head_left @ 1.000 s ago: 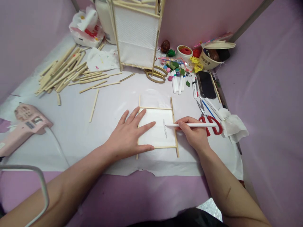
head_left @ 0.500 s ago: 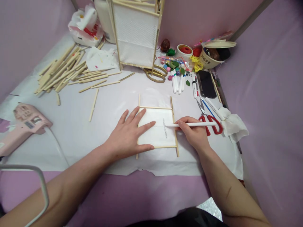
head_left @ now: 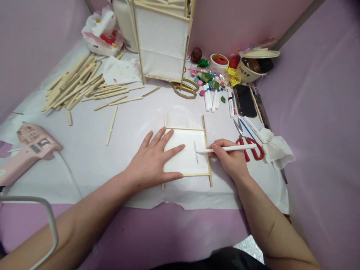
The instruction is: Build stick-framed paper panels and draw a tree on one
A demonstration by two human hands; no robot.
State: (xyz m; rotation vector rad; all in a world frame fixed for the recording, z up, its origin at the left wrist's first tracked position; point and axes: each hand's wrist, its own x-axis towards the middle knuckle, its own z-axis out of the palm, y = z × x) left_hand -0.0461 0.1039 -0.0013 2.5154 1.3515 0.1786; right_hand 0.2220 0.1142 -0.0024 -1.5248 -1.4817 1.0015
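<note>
Hands apart: L hand (head_left: pixel 153 159) flat on white paper (head_left: pixel 195 167) in wood-stick frame (head_left: pixel 184 128), pinning it; R hand (head_left: pixel 227 159) pinches white pen (head_left: pixel 230 149), tip on paper; low angle = cleaner line.

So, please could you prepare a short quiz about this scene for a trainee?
1. True or false: the left hand rests on the white sheet inside the wooden stick frame.
2. Which hand holds the white pen?
3. What tool shows just below the pen's rear end?

Key: 1. True. 2. The right hand. 3. Red-handled scissors.
</note>
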